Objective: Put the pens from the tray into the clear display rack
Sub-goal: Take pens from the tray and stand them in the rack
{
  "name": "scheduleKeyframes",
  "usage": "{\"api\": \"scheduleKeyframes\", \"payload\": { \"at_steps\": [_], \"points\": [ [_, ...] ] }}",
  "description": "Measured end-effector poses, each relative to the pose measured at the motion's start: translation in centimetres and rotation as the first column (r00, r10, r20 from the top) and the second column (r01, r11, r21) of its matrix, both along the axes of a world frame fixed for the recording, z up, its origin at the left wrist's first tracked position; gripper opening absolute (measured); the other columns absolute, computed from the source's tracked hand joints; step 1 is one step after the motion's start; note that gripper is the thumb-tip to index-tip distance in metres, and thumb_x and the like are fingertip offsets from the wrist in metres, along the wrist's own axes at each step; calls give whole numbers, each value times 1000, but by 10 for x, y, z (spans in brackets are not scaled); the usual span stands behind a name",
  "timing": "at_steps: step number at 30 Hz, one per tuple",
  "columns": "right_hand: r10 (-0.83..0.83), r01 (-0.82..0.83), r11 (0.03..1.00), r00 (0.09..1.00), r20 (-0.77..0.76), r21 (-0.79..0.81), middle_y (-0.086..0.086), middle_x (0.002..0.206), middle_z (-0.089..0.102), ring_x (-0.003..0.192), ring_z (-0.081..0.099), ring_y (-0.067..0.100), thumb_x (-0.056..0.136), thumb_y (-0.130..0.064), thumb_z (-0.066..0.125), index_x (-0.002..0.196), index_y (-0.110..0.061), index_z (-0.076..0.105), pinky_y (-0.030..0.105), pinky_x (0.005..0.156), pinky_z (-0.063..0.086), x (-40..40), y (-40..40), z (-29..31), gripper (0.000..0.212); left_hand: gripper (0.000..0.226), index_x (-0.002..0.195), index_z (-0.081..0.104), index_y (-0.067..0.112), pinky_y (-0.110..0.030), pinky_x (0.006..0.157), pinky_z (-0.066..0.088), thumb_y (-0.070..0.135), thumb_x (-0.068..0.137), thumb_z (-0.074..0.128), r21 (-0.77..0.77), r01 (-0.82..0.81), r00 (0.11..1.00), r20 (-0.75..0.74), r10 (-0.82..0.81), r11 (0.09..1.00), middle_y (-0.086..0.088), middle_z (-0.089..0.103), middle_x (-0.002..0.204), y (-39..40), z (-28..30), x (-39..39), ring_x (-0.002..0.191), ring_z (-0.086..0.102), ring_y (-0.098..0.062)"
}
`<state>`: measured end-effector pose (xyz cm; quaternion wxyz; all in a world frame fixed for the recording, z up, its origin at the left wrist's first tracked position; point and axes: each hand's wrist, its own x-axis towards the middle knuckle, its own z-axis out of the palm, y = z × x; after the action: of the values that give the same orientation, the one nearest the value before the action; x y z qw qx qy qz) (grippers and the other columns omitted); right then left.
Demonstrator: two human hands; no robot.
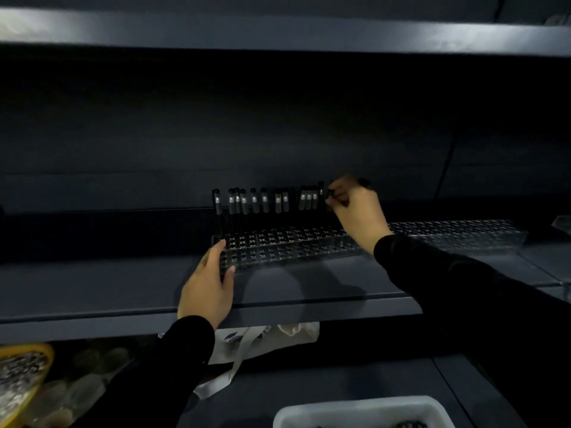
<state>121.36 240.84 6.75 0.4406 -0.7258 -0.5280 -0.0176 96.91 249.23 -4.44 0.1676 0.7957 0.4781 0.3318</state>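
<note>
Dark shelf (123, 291) carrying clear display rack (287, 248), second clear rack (457, 231) beside it to the right; below, table (355, 381) bearing white tray (364, 409).

Dim, underexposed; soft blur; wide-angle edge bending.

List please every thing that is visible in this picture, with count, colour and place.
Pens: about a dozen, black, upright along the rack's back row.
Rack: one, clear, on the middle shelf.
Second rack: one, clear, to the right on the same shelf.
Shelf: dark grey, middle.
Tray: one, white, bottom edge.
Bag: one, white, under the shelf.
Bowl: one, yellow, bottom left.
Left hand: rests on the rack's left end.
Right hand: pinches a pen at the row's right end.
</note>
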Motion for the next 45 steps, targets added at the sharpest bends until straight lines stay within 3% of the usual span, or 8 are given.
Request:
{"api": "scheduleKeyframes", "payload": {
  "at_steps": [5,10,17,21,26,34,39,45],
  "points": [
    [27,-26,1000,996,-89,15,-3,103,57,98,56,11,94,-5,54,122,-12,56,21,93,45,-2,-12,-1,29,53,149,23,29,-25,64,40,29,100,45,-8,-6,1000,-17,6,1000,-5,46,143,1,1,0,86,58,-22],
    [47,-53,998,982,-182,-27,-8,111,52,98,55,8,96,-14,56,127,-22,49,15,83,45,-5,-59,-18,32,60,152,14,30,-30,66,43,33,100,45,35,26,999,-43,-24,999,-4,41,147,-8,1,-4,90,59,-24],
    [-32,23,999,975,-220,-42,9,89,61,79,58,20,88,-3,64,103,-16,57,17,73,49,-13,-159,-134,20,51,146,29,13,-43,115,22,31,100,38,296,157,982,-145,-118,942,-21,11,157,-81,-72,-13,141,17,-35],
    [-170,89,953,949,-267,-288,1,73,60,67,55,11,87,-3,64,93,-19,60,10,62,42,-15,-199,-224,17,55,149,23,22,-37,110,28,42,99,32,-2,393,866,-335,-371,920,-8,2,161,-140,-149,-17,143,20,-28],
    [-226,42,703,960,-167,-709,-2,84,65,80,62,10,90,-8,57,88,-23,55,27,77,50,-14,-214,-303,16,83,150,-17,23,-36,119,8,43,97,44,-488,157,735,-523,-431,859,-1,-11,161,-164,-204,-16,148,1,-19],
    [-208,56,580,975,-81,-813,7,150,31,125,47,24,88,5,50,146,-14,30,27,105,39,-17,-199,-352,64,85,148,-22,20,-30,118,8,27,97,45,-526,127,797,-451,-402,841,2,0,161,-171,-210,-16,148,5,-14],
    [-89,242,515,969,230,-823,9,151,25,136,30,33,87,4,45,145,-11,27,36,117,22,-18,-195,-366,63,86,148,-22,21,-29,119,10,28,97,46,-520,133,801,-445,-400,844,3,2,161,-170,-211,-16,148,8,-14],
    [-108,195,496,981,163,-846,14,144,39,134,37,30,87,5,41,140,-7,35,34,113,30,-15,-189,-372,55,86,149,-21,20,-33,119,14,29,96,46,-537,144,779,-457,-430,832,3,-3,161,-167,-210,-15,148,5,-13]
  ]
}}
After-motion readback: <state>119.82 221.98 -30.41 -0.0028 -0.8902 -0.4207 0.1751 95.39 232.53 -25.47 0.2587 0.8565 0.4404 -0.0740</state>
